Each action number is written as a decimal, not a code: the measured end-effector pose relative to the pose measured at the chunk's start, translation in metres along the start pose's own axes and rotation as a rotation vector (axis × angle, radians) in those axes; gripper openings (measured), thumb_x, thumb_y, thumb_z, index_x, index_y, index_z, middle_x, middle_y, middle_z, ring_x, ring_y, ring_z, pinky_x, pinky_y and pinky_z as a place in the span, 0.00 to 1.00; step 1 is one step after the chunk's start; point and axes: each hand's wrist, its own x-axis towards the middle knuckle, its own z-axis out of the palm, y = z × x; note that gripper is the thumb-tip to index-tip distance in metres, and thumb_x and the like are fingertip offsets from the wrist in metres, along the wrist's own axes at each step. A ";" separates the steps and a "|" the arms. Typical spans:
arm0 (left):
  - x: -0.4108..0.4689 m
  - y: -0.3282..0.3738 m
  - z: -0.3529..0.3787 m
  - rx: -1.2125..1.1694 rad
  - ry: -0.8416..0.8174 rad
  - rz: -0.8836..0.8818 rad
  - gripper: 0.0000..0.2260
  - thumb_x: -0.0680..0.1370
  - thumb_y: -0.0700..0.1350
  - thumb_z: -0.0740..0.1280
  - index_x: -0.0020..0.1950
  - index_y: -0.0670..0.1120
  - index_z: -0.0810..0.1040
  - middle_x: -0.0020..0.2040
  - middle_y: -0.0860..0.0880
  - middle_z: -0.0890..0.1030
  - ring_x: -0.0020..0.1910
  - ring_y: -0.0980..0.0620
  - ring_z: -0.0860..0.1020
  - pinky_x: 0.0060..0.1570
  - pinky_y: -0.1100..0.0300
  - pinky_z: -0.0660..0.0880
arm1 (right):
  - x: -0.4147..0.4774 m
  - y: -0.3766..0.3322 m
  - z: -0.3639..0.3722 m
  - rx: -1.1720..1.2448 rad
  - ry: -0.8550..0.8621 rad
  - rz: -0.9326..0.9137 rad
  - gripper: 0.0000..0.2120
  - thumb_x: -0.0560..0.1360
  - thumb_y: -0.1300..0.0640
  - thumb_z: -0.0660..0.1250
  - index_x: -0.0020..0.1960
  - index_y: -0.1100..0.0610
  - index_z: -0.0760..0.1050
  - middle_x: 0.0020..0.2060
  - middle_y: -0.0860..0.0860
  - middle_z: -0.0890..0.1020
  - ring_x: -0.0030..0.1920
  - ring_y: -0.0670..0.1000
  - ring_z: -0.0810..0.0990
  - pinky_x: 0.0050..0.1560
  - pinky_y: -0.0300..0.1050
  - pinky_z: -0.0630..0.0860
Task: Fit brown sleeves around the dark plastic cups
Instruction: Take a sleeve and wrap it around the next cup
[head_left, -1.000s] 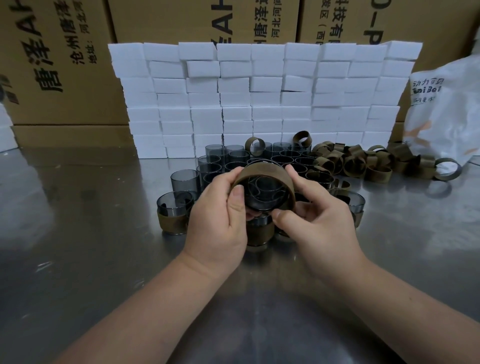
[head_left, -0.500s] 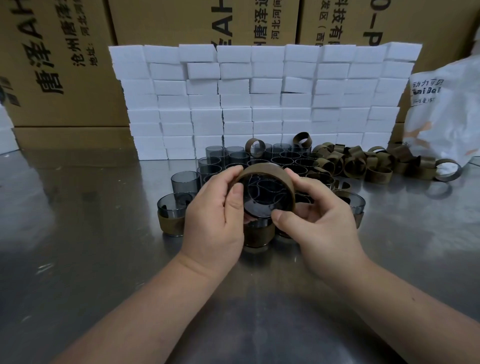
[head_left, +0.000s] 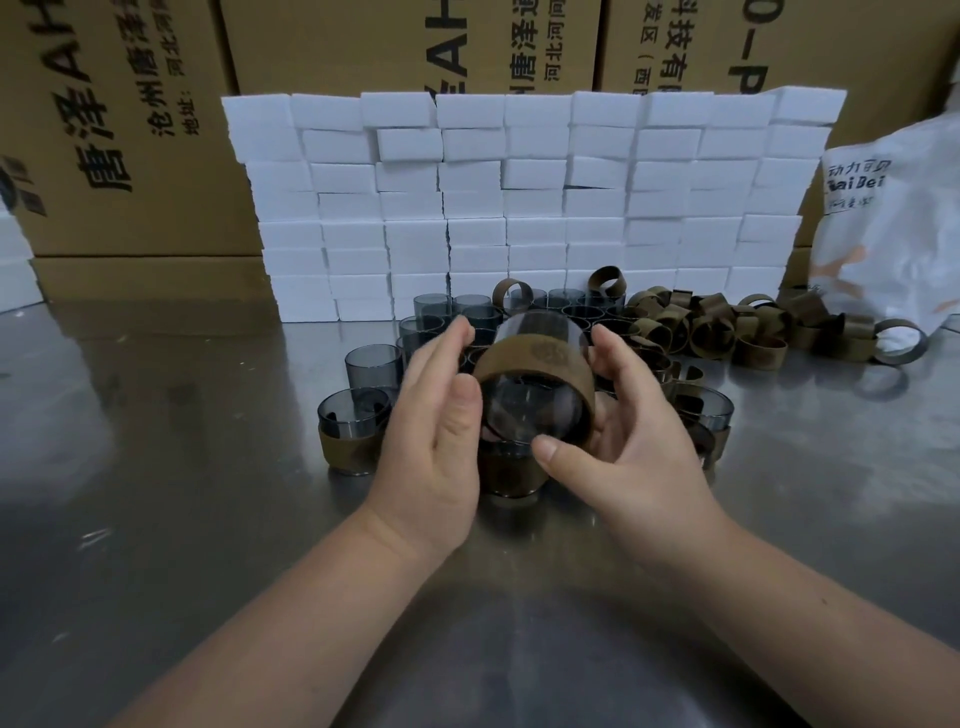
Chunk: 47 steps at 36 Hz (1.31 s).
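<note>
Above the bench (head_left: 156, 467), cup (head_left: 535, 410) lies mouth-away, sleeve (head_left: 535, 358) round its near end; left hand (head_left: 431, 431) presses flat-fingered, right hand (head_left: 634, 447) has its grip wrapped round it.

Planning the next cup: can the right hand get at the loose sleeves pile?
Probably yes: the sleeve pile lies uncovered beyond the right hand, though that hand now holds a cup.

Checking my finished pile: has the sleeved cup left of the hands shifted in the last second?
No. The sleeved cup stands in the same spot before the white block wall, a bare cup just behind it.
</note>
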 end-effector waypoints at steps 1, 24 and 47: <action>-0.002 0.001 0.001 -0.118 -0.053 -0.076 0.39 0.66 0.76 0.53 0.70 0.53 0.60 0.65 0.52 0.72 0.66 0.57 0.70 0.64 0.58 0.69 | -0.001 0.000 0.000 -0.025 -0.018 0.000 0.39 0.62 0.58 0.71 0.64 0.38 0.56 0.58 0.33 0.71 0.54 0.40 0.79 0.52 0.34 0.74; -0.003 0.004 0.007 -0.413 -0.084 -0.093 0.23 0.69 0.44 0.53 0.63 0.51 0.70 0.63 0.46 0.74 0.67 0.47 0.70 0.63 0.49 0.69 | -0.003 -0.003 -0.005 -0.306 -0.156 -0.071 0.41 0.61 0.20 0.51 0.67 0.35 0.46 0.68 0.42 0.65 0.68 0.37 0.65 0.67 0.38 0.65; -0.002 0.007 0.007 -0.129 0.047 0.075 0.12 0.72 0.53 0.55 0.51 0.50 0.71 0.44 0.52 0.76 0.45 0.57 0.75 0.46 0.62 0.73 | -0.004 -0.006 -0.003 -0.426 -0.167 -0.204 0.35 0.66 0.23 0.47 0.67 0.38 0.49 0.64 0.45 0.70 0.63 0.41 0.70 0.62 0.37 0.69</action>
